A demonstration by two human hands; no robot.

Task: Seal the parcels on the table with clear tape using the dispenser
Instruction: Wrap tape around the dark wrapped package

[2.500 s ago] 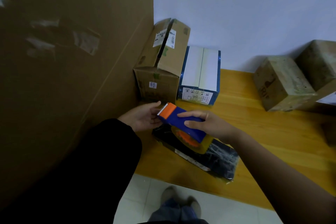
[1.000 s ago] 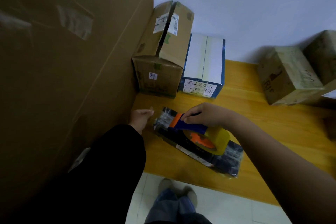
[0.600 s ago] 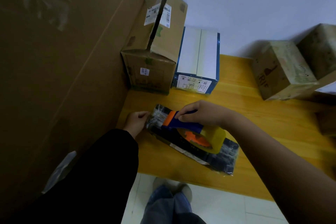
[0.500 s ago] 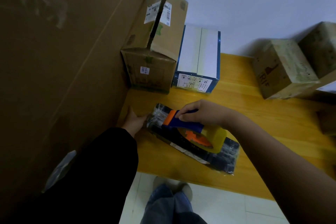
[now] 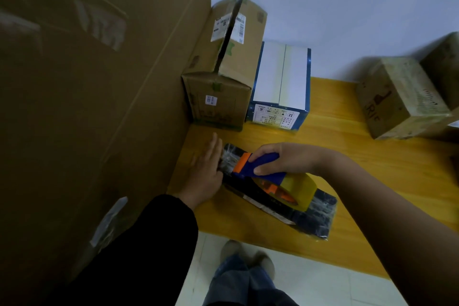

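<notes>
A flat black parcel [image 5: 311, 216] wrapped in shiny film lies on the wooden table [image 5: 372, 169] near its front edge. My right hand [image 5: 285, 158] grips the blue and orange tape dispenser [image 5: 258, 169], whose yellowish tape roll [image 5: 301, 187] rests on the parcel's top. My left hand [image 5: 206, 174] lies with straight fingers against the parcel's left end, pressing it there. The parcel's left end is partly hidden by both hands.
A very large cardboard box [image 5: 87, 107] fills the left side. At the back stand a brown carton [image 5: 223, 77] with labels and a blue and white box [image 5: 280, 87]. Two more brown boxes [image 5: 402, 97] sit at the right. Below the table edge are a tiled floor and my feet [image 5: 246, 256].
The dispenser came down from mid-air onto the black parcel. My left hand let go of the dispenser's front and moved to the parcel's left end, its fingers now stretched flat.
</notes>
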